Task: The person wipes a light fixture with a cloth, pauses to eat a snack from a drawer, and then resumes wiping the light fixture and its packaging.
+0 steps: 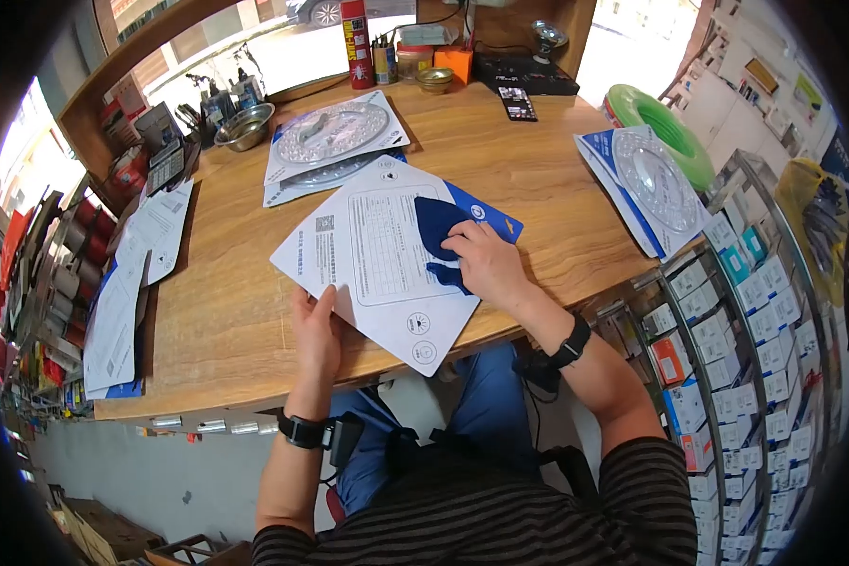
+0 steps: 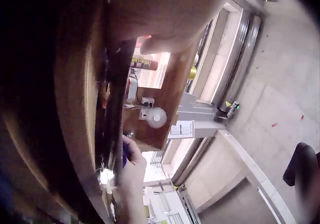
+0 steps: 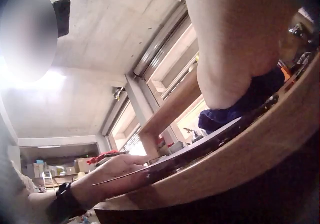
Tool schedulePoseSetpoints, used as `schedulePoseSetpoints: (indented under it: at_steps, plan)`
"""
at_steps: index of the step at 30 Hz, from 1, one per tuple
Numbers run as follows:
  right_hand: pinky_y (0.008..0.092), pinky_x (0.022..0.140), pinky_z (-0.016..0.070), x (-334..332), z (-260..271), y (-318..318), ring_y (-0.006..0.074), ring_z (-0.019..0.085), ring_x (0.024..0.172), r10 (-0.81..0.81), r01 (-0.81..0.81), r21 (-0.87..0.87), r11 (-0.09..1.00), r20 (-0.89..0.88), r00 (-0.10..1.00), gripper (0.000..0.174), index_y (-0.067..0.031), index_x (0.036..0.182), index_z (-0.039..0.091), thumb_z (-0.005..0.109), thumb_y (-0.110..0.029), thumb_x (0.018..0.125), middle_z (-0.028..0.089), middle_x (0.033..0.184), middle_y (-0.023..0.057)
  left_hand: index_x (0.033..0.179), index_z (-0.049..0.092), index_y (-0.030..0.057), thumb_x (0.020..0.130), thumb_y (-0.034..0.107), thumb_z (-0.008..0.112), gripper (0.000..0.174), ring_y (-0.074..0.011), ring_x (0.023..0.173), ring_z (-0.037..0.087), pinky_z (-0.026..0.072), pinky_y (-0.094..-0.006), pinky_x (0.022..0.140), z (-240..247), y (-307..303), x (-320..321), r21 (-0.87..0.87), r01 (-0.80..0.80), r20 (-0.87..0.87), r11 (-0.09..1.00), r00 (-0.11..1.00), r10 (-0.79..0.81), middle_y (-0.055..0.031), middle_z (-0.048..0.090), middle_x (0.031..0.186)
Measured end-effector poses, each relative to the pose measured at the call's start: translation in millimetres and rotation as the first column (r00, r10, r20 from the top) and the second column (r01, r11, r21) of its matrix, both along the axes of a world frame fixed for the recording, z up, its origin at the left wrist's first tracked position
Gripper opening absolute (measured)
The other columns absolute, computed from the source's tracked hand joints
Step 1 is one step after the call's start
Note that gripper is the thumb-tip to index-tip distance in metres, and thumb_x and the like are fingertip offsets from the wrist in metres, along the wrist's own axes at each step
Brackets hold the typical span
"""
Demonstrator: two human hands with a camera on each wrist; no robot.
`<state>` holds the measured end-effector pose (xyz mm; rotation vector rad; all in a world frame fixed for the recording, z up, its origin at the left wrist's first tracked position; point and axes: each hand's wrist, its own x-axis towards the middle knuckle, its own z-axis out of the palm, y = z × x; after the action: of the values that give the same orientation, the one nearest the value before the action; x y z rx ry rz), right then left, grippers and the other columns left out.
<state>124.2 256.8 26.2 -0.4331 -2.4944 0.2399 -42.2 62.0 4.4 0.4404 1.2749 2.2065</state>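
A white printed card (image 1: 387, 236) with a blue corner lies tilted at the table's front edge. My left hand (image 1: 316, 330) holds its lower left edge, thumb on top and fingers beneath. A dark blue cloth (image 1: 436, 224) is bunched under my right hand (image 1: 486, 264), whose curled fingers grip it against the card's right part. The right wrist view shows the cloth (image 3: 220, 118) below the right hand (image 3: 235, 59) and the left hand (image 3: 117, 174) at the card's far edge. What lies beneath the card is hidden.
Packs with clear round discs lie behind the card (image 1: 330, 137) and at the table's right edge (image 1: 651, 189). More cards (image 1: 160, 231) lie at the left. Metal bowl (image 1: 245, 127), red can (image 1: 357, 47), phone (image 1: 517, 104) and green coil (image 1: 660, 132) stand or lie farther back.
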Motion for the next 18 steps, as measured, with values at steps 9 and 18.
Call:
schedulePoseSetpoints:
  at_steps: [9,18]
  plan:
    - [0.0361,0.075,0.0505,2.5,-6.2,0.1,0.0259,0.057,0.096,-0.016,0.01,-0.044,0.999,-0.128,0.992,0.027,-0.0102,0.094,0.065,0.057,0.002,0.071,0.059,0.1,0.0038,0.125,0.051,0.001,0.094,0.009,0.051,0.032,-0.016,0.099,0.06,0.0486,-0.0282,0.083,22.4,-67.9,17.3,-0.214,0.203,0.045,0.955,0.979,-0.198,-0.0087,0.062,0.11]
    - [0.0357,0.077,0.0496,2.4,-16.7,3.0,0.0267,0.059,0.094,-0.018,-0.003,-0.068,0.998,-0.313,0.949,0.027,-0.0108,0.094,0.065,0.058,0.001,0.07,0.061,0.1,0.0047,0.116,0.059,-0.0005,0.093,0.033,0.055,0.041,-0.0259,0.101,0.062,0.0471,-0.0338,0.09,-71.9,-108.1,59.8,-0.853,0.52,0.028,0.053,0.147,-0.989,-0.016,0.064,0.113]
